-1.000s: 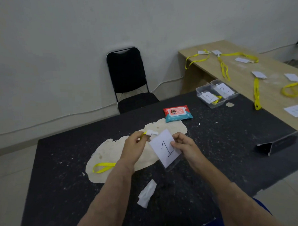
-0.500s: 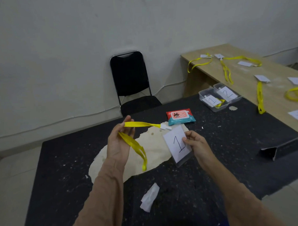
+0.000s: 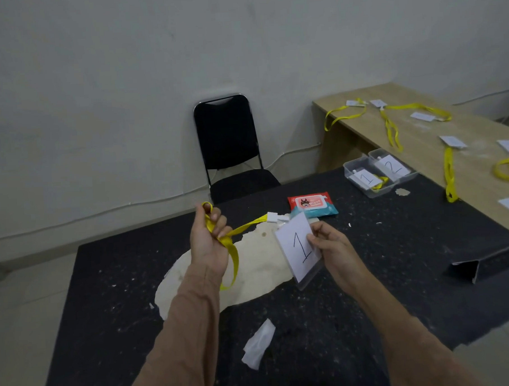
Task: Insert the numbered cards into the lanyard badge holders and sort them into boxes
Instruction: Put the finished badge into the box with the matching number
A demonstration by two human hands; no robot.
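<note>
Item: one yellow lanyard (image 3: 234,253) with a clear badge holder (image 3: 308,280) and a card marked "1" (image 3: 299,245), all held raised above the black tabletop (image 3: 395,245). Left hand (image 3: 207,241): fingers curled round the strap, one turn looped over a raised fingertip, the slack hanging below the wrist. It was probably gathering the strap so nothing would trail when boxed. Right hand (image 3: 334,247): thumb and fingertips pinched the holder's edge over the card, presumably to stop the card sliding out. The strap ran taut from the left hand to a white clip (image 3: 273,217) just beyond the right hand's fingertips. Likely destination: the clear box (image 3: 346,168) showing a "1", well beyond the right hand and to its right, set against a second box (image 3: 410,176) showing a "2". Between the right hand and those boxes lay a pack of wipes (image 3: 312,205). Nearer the person than either hand lay a crumpled white scrap (image 3: 258,343). Far to the right of the right hand stood a wooden tabletop (image 3: 420,133) with more lanyards and cards, cut off at the frame edge. Not determinable: whether the card was fully seated in the holder, how the clip joined the holder behind the card's top corner, and the numbers on the distant cards, which were too small to read.
</note>
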